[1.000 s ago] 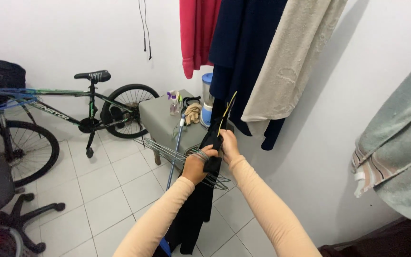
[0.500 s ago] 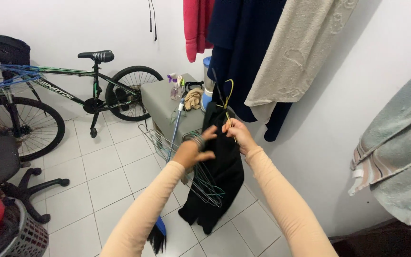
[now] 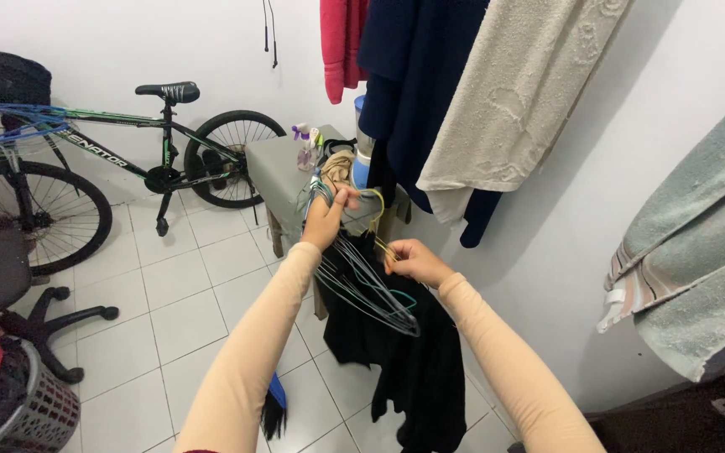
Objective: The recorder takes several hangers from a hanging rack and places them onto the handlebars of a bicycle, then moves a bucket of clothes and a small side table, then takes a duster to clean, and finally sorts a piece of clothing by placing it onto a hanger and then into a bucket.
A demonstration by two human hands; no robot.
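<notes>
The left hand (image 3: 326,220) has its grip closed around the hooks of a bunch of wire hangers (image 3: 362,281). Just right of the hangers, the right hand (image 3: 413,260) pinches one hanger where a black garment (image 3: 413,361) hangs below. Behind the hangers stands a grey bench (image 3: 274,168), with a bicycle (image 3: 111,159) to its left and towels (image 3: 513,92) above.

The black garment (image 3: 417,369) hides the lower ends of the wire hangers (image 3: 362,281), the frame's left edge cuts off the bicycle (image 3: 86,168), and the small bottles (image 3: 304,147) on the table blur.
</notes>
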